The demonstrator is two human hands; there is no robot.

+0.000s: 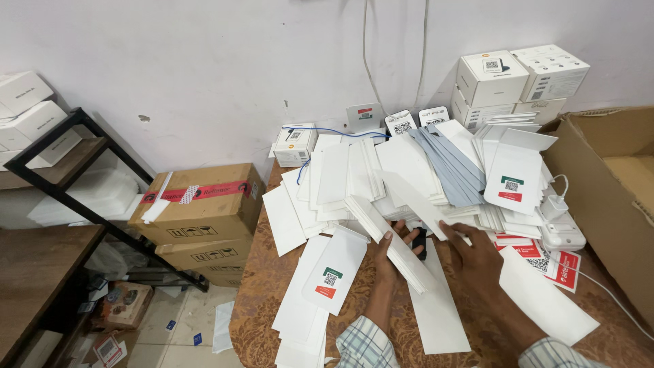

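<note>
Clasped from below, a slim stack of white envelopes [392,238] rests tilted in the left hand [394,253], fingers curled round its lower edge and thumb on top, so the bundle stays squared. The right hand [470,253] lies flat and spread beside it, fingertips on a loose envelope at the foot of the big fanned heap [409,170], holding nothing closed. A small black object [419,243] sits between the 2 hands; what it is I cannot tell. All this is near the middle of the brown patterned tabletop [262,286]. More envelopes, one with a green and red label [332,281], trail toward the front left edge. An open cardboard box [606,184] stands at the right edge, and white cartons [521,78] are stacked against the wall at the back.
</note>
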